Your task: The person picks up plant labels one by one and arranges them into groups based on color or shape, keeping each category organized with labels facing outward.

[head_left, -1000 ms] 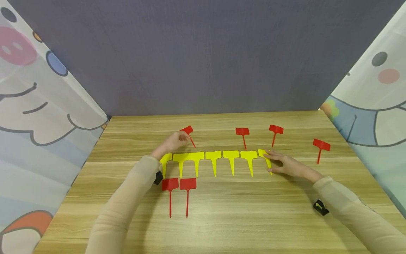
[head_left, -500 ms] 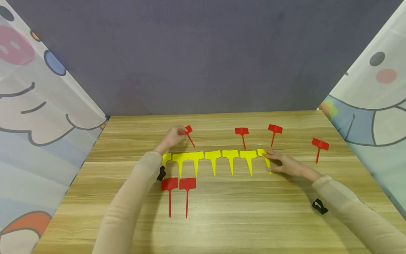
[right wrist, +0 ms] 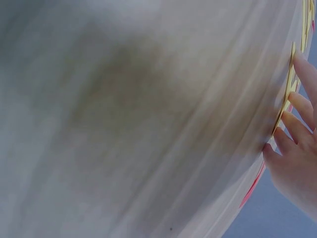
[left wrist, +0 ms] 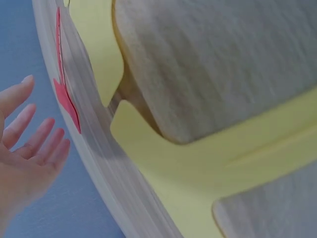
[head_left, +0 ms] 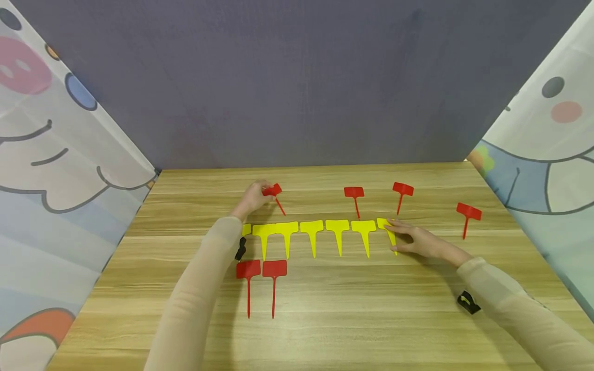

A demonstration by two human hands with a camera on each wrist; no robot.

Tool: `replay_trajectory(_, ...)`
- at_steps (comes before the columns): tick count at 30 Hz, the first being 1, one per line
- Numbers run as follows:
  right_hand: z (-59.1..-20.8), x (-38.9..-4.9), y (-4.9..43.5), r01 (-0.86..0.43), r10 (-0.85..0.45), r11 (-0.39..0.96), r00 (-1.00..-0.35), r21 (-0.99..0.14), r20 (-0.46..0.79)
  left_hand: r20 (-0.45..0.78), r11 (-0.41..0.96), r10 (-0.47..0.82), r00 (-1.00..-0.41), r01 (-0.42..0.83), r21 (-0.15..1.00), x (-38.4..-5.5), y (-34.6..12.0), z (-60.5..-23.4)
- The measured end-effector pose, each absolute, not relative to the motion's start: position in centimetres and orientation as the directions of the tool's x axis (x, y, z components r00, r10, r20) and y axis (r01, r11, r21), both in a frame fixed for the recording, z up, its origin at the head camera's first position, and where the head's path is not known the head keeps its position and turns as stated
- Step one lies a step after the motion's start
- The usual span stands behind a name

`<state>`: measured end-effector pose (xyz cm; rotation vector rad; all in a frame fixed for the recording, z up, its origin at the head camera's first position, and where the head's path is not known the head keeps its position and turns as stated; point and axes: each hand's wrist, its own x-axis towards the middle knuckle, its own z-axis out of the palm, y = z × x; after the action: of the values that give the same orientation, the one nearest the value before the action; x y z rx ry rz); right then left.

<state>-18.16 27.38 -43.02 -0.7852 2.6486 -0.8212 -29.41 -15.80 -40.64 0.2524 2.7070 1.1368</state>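
Observation:
My left hand [head_left: 252, 198] hovers at a red T-shaped plant label [head_left: 277, 188] lying tilted at the back left. In the left wrist view the fingers of that hand [left wrist: 29, 158] are loosely spread, with a gap between them and the red label [left wrist: 63, 96]. Fingertips of my right hand [head_left: 419, 242] rest on the rightmost yellow plant label [head_left: 382, 222], covering part of it. The right wrist view shows this hand [right wrist: 297, 144] with extended fingers along the yellow label's edge [right wrist: 288, 89]. Several yellow labels [head_left: 337, 225] form a row between the hands; my left sleeve hides part of the leftmost.
Two red labels [head_left: 275, 268] lie side by side below the row's left end. Three more red labels, one of them at the back middle [head_left: 354, 192], lie scattered behind and right of the row. A grey panel [head_left: 306, 93] rises behind the wooden table [head_left: 343, 324].
My left hand has shifted slightly back beside the red label's left end, and the left sleeve now covers more of the leftmost yellow label. The right hand has stayed in place.

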Motion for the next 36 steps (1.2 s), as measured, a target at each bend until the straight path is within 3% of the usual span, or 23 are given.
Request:
replay_trajectory(23, -42.72, -18.11, 27.27, -0.414, -0.566, 0.689, -0.82, -0.595, -0.085, -0.158, 0.729, 0.212, -0.964, 0.049, 0.683, -30.14, -15.71, -41.35)
replay_trajectory(36, -42.98, -18.14, 27.33, -0.429, -0.568, 0.689, -0.82, -0.584, -0.068, -0.164, 0.781, 0.135, -0.977, 0.003, 0.624, -30.06, -15.18, -41.53)
